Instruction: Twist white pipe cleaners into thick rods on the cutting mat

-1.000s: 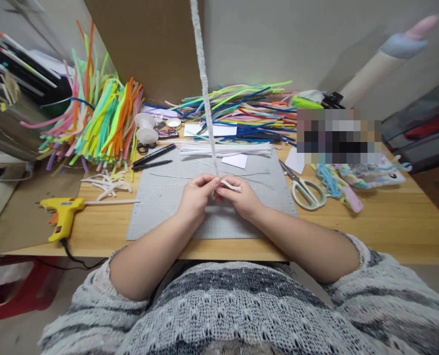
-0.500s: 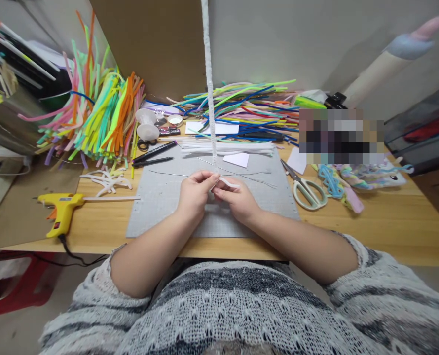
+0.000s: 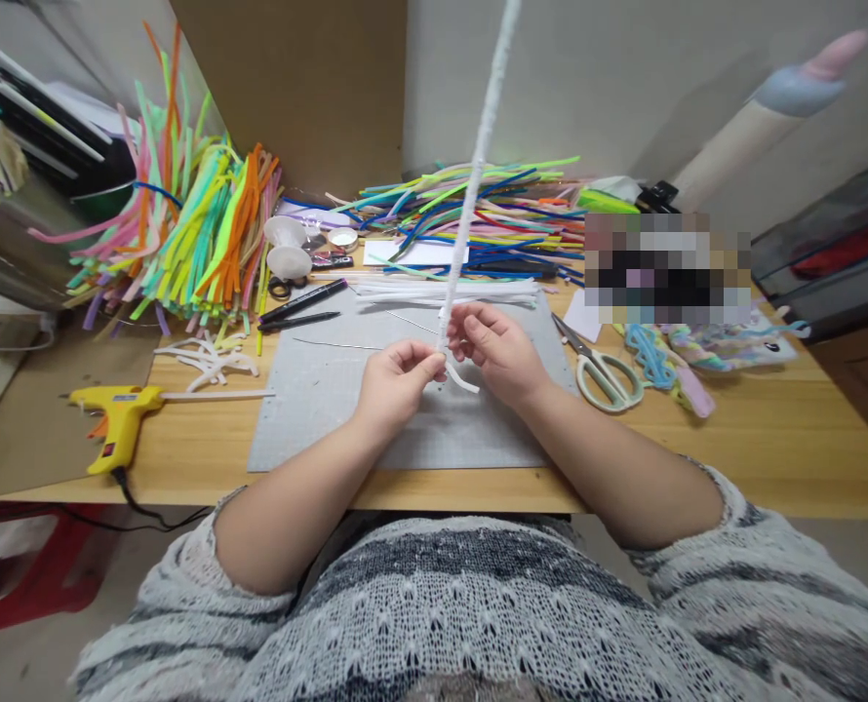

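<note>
Currently, with directions taken from the middle of the grey cutting mat (image 3: 317, 429), a yellow glue gun (image 3: 119, 419) is seen lying at nine o'clock, its white glue stick reaching over the mat's edge. Short white pieces (image 3: 211, 363) are heaped between nine and ten, and a fanned bundle of coloured stems (image 3: 200, 239) is gathered at ten. Two black pens (image 3: 300, 310) are laid nearer the mat, also toward ten, with a clear spool (image 3: 288, 249) beyond them toward eleven. At the mat's middle, the lower end of a long white fuzzy stem (image 3: 470, 200) is pinched between thumb and fingers by the left hand (image 3: 397, 378). The stem is tilted toward one o'clock, its top cut off by the view, and a short white strip (image 3: 464, 380) is bent out toward four from its lower end. Beside the stem, the right hand (image 3: 503, 353) is held loosely open with curled fingers; whether it is touched by them cannot be told. Scissors (image 3: 601, 370) are placed at three o'clock, handles toward the near side.
</note>
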`<act>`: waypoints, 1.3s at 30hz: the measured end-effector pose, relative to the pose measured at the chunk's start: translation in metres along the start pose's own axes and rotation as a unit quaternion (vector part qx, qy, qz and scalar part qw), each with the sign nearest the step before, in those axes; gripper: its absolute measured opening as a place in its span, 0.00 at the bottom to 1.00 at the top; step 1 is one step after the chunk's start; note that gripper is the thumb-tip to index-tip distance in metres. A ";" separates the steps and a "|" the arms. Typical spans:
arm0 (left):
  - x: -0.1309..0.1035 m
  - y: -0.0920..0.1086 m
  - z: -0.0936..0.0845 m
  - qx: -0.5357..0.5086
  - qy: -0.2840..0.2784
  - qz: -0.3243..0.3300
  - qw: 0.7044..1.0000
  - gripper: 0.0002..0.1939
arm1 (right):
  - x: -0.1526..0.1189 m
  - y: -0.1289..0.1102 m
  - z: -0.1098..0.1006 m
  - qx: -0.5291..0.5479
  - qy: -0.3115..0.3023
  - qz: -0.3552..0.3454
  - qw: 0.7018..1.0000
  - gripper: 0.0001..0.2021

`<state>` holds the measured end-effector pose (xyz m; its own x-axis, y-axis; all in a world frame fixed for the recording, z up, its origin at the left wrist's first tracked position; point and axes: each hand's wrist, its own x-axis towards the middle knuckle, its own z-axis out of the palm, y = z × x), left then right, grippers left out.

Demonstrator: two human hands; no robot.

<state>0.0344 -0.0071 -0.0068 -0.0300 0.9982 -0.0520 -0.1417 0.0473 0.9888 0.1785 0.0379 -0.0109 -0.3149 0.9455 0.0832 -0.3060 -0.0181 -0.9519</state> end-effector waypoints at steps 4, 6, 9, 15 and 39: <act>-0.002 -0.007 0.004 0.005 -0.047 -0.032 0.998 0.10 | 0.002 -0.012 -0.007 -0.067 -0.047 -0.001 0.997 0.16; -0.003 -0.009 0.004 0.022 -0.046 -0.033 0.998 0.10 | 0.001 -0.017 -0.010 -0.117 -0.062 0.023 0.991 0.15; -0.003 -0.012 0.004 0.067 -0.035 -0.025 0.997 0.09 | 0.001 -0.019 -0.011 -0.153 -0.066 0.056 0.984 0.16; -0.001 -0.016 0.003 0.079 -0.044 -0.063 0.994 0.07 | 0.002 -0.016 -0.010 -0.115 -0.057 0.098 0.987 0.17; 0.004 -0.009 0.002 -0.030 -0.119 -0.136 0.983 0.14 | 0.006 0.003 -0.015 0.021 -0.025 0.088 0.996 0.16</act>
<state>0.0373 -0.0033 -0.0158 0.2481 0.9300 -0.2712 -0.1714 0.3177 0.9326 0.1888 0.0487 -0.0175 -0.4116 0.9088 -0.0681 -0.2785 -0.1966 -0.9401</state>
